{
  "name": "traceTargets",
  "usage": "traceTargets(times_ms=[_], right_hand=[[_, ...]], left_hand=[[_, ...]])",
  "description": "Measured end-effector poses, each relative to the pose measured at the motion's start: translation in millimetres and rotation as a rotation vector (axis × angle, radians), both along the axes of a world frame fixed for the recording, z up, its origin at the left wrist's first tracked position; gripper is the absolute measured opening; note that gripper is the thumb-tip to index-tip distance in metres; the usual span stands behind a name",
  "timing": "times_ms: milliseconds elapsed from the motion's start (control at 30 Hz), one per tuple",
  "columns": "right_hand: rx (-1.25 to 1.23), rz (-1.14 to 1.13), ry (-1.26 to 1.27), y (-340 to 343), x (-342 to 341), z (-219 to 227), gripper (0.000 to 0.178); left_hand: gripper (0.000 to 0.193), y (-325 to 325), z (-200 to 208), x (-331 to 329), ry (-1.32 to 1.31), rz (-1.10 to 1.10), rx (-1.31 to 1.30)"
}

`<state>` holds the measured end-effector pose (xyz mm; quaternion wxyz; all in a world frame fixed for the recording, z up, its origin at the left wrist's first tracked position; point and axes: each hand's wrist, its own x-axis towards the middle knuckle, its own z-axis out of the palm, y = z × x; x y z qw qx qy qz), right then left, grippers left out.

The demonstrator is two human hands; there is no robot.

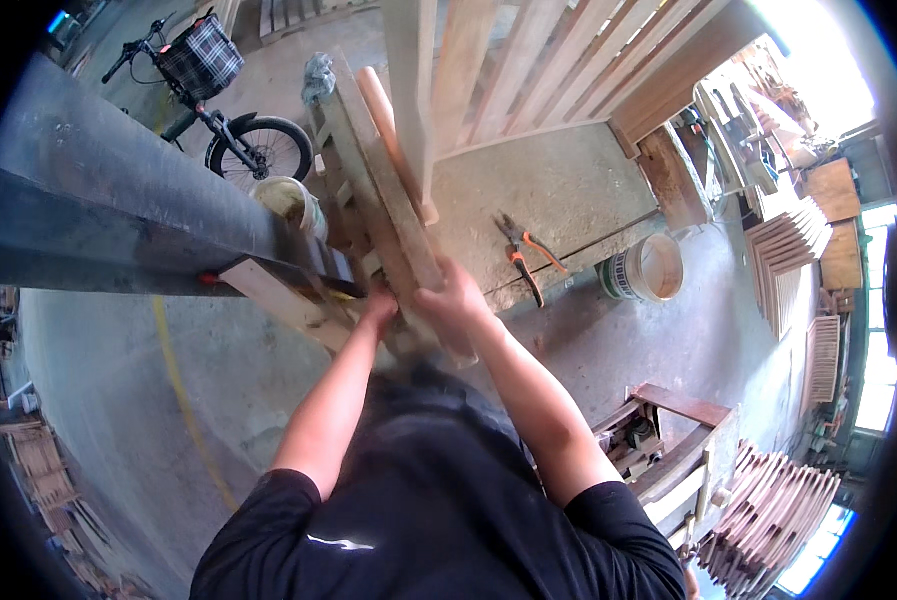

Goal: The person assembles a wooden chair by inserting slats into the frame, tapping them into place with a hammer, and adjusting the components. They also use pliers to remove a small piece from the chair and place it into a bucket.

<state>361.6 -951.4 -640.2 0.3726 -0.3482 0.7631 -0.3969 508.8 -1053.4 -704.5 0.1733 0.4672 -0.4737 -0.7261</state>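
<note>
A long, worn wooden board (pixel 394 205) runs away from my body, with its near end blurred. My right hand (pixel 453 298) grips the board's right side near that end, its thumb lying across the top. Just left of the board, my left hand (pixel 379 304) is closed low among wooden parts; its fingertips and whatever they hold are hidden. A round wooden pole (pixel 384 115) lies along the board's right side. Pliers with orange and black handles (pixel 516 258) lie splayed on the work surface (pixel 549 195) to the right.
A slatted wooden frame (pixel 529 80) stands at the far side. A white bucket (pixel 659 268) is on the right, another bucket (pixel 294 203) behind a grey steel beam (pixel 119 190) on the left. A bicycle (pixel 239 140) stands at far left. A wooden bench frame (pixel 684 440) is at near right.
</note>
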Motion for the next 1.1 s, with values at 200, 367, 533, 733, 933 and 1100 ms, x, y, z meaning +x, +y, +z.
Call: traceTargets(times_ms=[200, 367, 533, 733, 933, 1100], right_hand=[[0.042, 0.016, 0.048, -1.1, -1.1, -0.8, 0.082], [0.067, 0.016, -0.025, -1.4, 1.8, 17.3, 0.082], [0.019, 0.012, 0.045, -1.6, -3.0, -0.8, 0.079], [-0.050, 0.028, -0.012, 0.2, 3.2, 16.4, 0.074], [-0.047, 0.034, 0.028, -1.1, 1.0, -0.1, 0.075], [-0.013, 0.032, 0.064, -0.8, 1.6, 1.0, 0.076]], left_hand=[[0.036, -11.5, -40.9, 0.8, 0.033, -0.076, -0.174], [0.039, -18.0, -79.2, 5.7, -0.011, -0.141, -0.213], [0.047, -14.9, -84.2, -0.5, -0.126, -0.147, -0.354], [0.059, -4.2, -50.7, 9.8, 0.074, -0.138, -0.227], [0.057, 0.7, -47.0, 4.0, 0.012, -0.086, -0.481], [0.047, -9.0, -55.6, -4.2, -0.078, -0.014, -0.245]])
